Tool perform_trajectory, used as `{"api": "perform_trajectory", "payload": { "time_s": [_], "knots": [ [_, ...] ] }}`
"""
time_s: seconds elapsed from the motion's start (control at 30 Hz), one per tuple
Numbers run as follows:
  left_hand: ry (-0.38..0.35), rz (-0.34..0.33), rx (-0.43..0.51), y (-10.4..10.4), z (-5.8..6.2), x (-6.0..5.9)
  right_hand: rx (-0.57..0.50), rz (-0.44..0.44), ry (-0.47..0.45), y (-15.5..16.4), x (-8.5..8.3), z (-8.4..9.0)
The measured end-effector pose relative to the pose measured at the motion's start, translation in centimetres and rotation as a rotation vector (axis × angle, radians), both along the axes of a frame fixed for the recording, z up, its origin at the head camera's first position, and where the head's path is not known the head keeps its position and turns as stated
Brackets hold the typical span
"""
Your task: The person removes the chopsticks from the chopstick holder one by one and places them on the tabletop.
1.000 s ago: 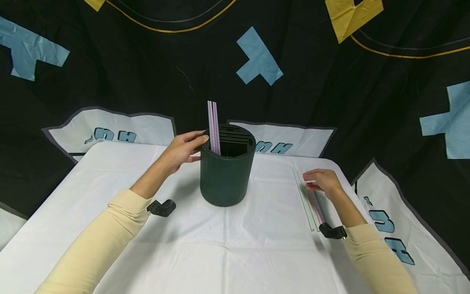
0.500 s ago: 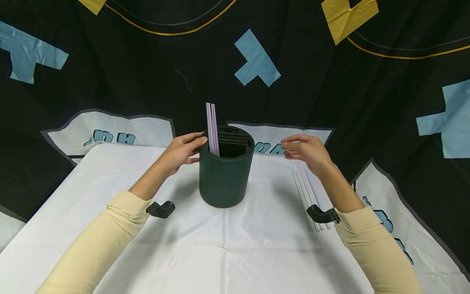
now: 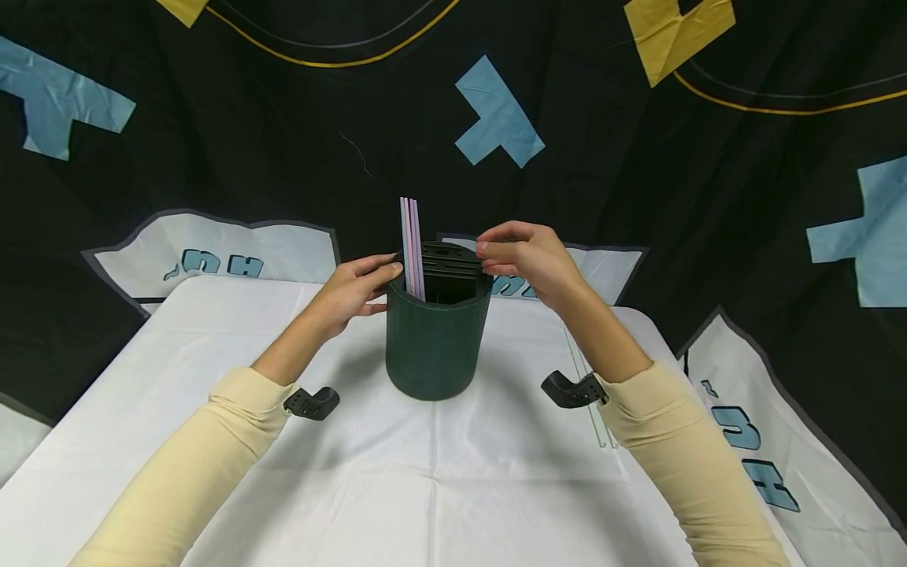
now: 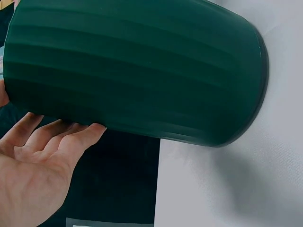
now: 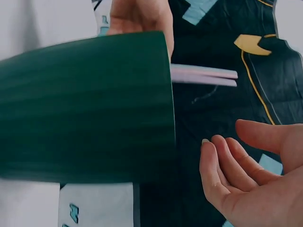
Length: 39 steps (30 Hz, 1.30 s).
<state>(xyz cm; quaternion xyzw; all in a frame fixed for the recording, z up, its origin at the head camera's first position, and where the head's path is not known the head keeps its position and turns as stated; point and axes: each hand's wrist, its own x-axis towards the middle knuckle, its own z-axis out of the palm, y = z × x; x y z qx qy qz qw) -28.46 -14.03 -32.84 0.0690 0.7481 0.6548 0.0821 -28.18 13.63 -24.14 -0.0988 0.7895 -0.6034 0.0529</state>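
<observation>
A dark green, ribbed cylindrical holder point(image 3: 435, 354) with a slotted black top stands upright on the white-covered table. Several pink and lilac straws point(image 3: 412, 248) rise from its left side. My left hand point(image 3: 347, 290) grips that side of the rim, thumb near the straws; the left wrist view shows fingertips point(image 4: 97, 127) against the ribbed wall. My right hand point(image 3: 527, 258) hovers by the right rim in the head view, fingers loosely bent. In the right wrist view nothing lies between its thumb and fingers point(image 5: 232, 163).
Pale green straws point(image 3: 597, 425) lie on the table point(image 3: 368, 504) to the right, partly covered by my right forearm. A black curtain point(image 3: 283, 142) with blue and yellow shapes hangs behind the table. Black wrist cameras stick out from both sleeves.
My right hand has moved up and leftward from above the loose straws to the right rim of the holder. The left hand keeps its place on the holder.
</observation>
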Motion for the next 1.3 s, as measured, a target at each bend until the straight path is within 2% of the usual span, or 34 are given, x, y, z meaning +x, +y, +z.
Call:
{"api": "perform_trajectory", "payload": {
  "time_s": [0.2,0.43,0.67,0.93,1.13,1.3],
  "knots": [
    [0.002,-0.012,0.004,0.1,0.1,-0.1,-0.022,0.053,-0.065,-2.5,-0.6,-0.2],
    [0.006,-0.013,0.0,0.1,0.2,0.0,0.007,0.094,-0.056,-5.2,-1.0,-0.9],
    [0.003,-0.016,0.001,0.0,0.1,0.0,0.062,0.058,-0.026,-6.3,-1.4,-1.3],
    [-0.004,-0.014,0.001,-0.2,0.1,-0.1,0.115,0.056,0.025,-6.9,-1.6,-2.1],
    [-0.004,-0.016,-0.004,-0.2,0.0,0.0,0.109,0.029,0.038,-7.1,-1.5,-2.5],
    [-0.002,-0.015,-0.001,-0.1,0.1,0.0,0.059,-0.002,0.034,-6.9,-1.4,-2.5]
  ]
}}
